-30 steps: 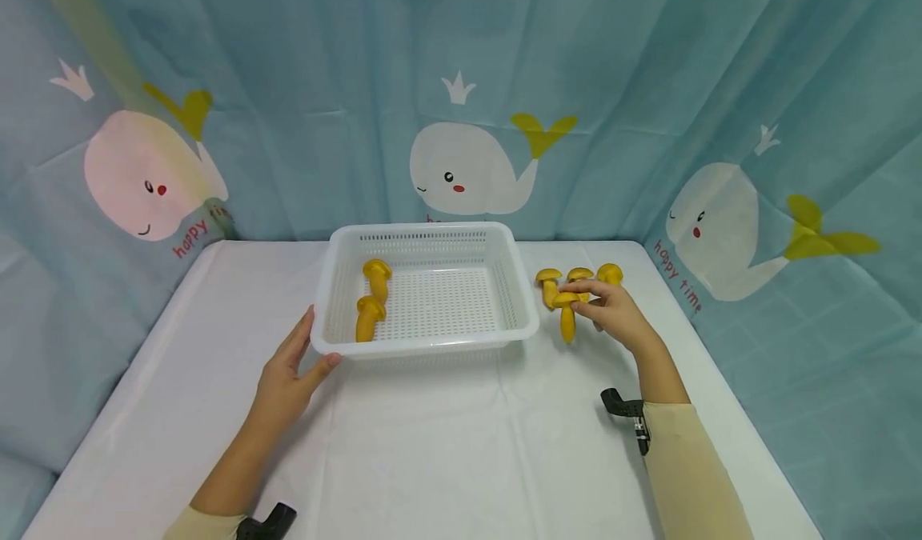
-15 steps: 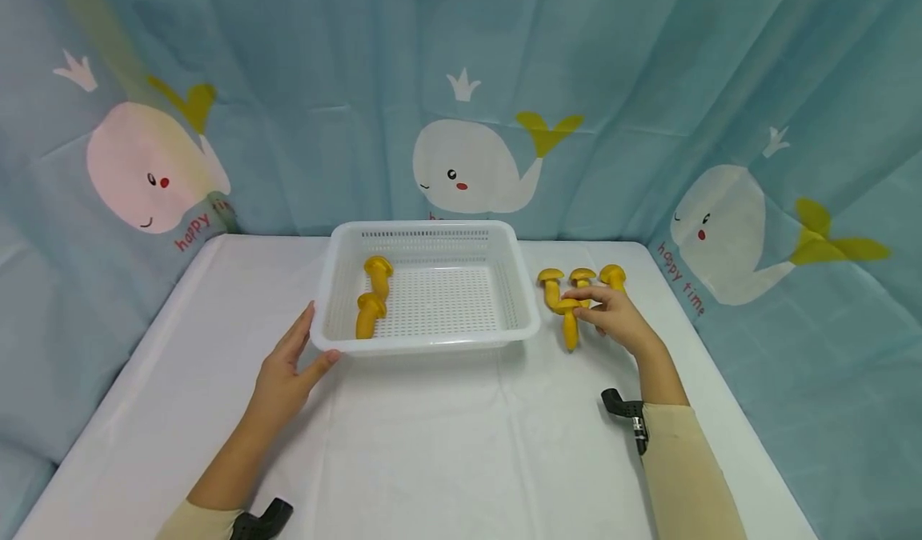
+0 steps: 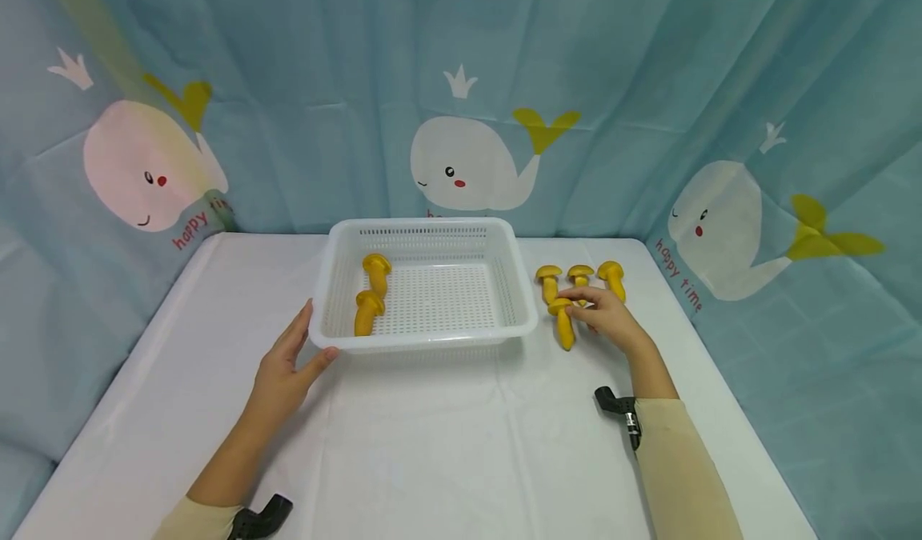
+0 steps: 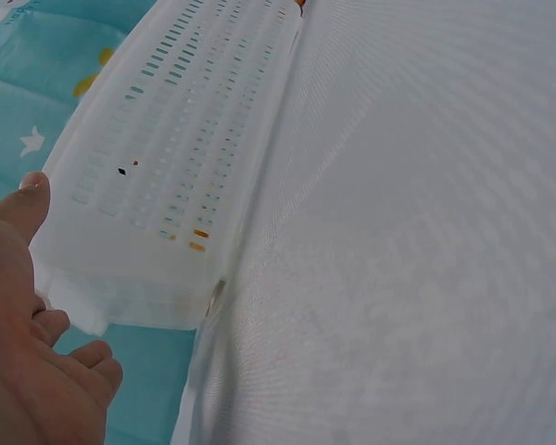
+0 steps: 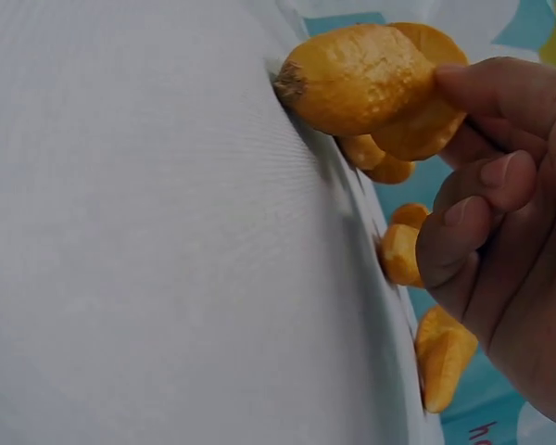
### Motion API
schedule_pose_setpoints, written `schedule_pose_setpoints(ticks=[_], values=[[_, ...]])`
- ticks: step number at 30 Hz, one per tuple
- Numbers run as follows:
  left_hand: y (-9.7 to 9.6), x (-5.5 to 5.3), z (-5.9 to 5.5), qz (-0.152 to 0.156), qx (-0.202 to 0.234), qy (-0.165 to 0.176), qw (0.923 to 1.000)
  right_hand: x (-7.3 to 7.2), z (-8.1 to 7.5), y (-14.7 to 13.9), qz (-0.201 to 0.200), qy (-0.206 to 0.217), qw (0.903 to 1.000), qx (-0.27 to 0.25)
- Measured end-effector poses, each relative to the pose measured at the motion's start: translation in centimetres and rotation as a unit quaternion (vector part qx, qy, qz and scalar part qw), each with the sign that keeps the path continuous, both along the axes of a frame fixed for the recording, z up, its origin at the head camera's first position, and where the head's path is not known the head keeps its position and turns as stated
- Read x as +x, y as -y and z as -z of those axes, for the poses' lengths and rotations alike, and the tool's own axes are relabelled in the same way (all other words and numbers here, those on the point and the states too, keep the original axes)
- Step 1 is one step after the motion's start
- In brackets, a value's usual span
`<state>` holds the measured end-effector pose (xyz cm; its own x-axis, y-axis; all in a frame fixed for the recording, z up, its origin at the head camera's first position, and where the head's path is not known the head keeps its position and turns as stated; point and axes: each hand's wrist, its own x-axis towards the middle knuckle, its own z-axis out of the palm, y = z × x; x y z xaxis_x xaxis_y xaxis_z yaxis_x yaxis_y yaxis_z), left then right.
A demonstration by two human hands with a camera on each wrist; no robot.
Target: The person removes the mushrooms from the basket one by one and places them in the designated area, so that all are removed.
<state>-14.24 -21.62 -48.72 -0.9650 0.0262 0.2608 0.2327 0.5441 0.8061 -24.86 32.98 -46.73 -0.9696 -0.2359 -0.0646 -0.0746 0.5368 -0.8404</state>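
My right hand pinches a yellow mushroom by its cap between thumb and fingers. In the right wrist view the stem of this mushroom points away from the hand, its tip close to the white cloth. Behind it lie three more mushrooms, among them a left one and a right one; the hand partly covers the middle one. At the near left corner of a white plastic basket, my left hand rests with straight fingers along the side and thumb at the front rim.
Two yellow mushrooms, a far one and a near one, lie inside the basket at its left. A white cloth covers the table. Blue curtains with whale prints hang behind and at both sides.
The pinched mushroom has come slightly nearer me and its stem now tilts to the right. My left hand keeps its place at the basket, and the other mushrooms lie as before.
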Motion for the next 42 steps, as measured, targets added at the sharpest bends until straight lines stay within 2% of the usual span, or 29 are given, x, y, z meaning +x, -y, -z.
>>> schedule_pose_setpoints(ticks=[3, 6, 9, 15, 26, 33, 42], values=[[-0.1, 0.0, -0.1, -0.002, 0.002, 0.002, 1.0, -0.7, 1.3, -0.4, 0.013, -0.007, 0.9999, -0.005], [0.0, 0.0, 0.0, -0.003, 0.004, 0.006, 1.0, -0.7, 1.5, -0.1, 0.025, -0.005, 0.9997, 0.0], [0.0, -0.1, 0.0, -0.002, 0.003, 0.003, 1.0, -0.7, 1.8, 0.0, 0.033, 0.013, 0.9993, 0.008], [0.0, -0.2, 0.0, 0.005, 0.013, -0.004, 0.9999, -0.7, 2.2, 0.2, 0.037, 0.056, 0.9977, -0.006], [0.1, -0.3, 0.2, 0.005, 0.012, 0.0, 0.9999, -0.9, 2.1, 0.1, 0.038, 0.078, 0.9962, 0.006], [0.0, -0.3, 0.0, 0.008, 0.014, 0.0, 0.9999, -1.0, 1.4, 0.0, 0.037, 0.068, 0.9966, 0.028], [0.1, -0.1, 0.1, 0.009, 0.012, 0.004, 0.9999, -0.5, 1.0, -0.4, 0.044, 0.054, 0.9972, 0.026]])
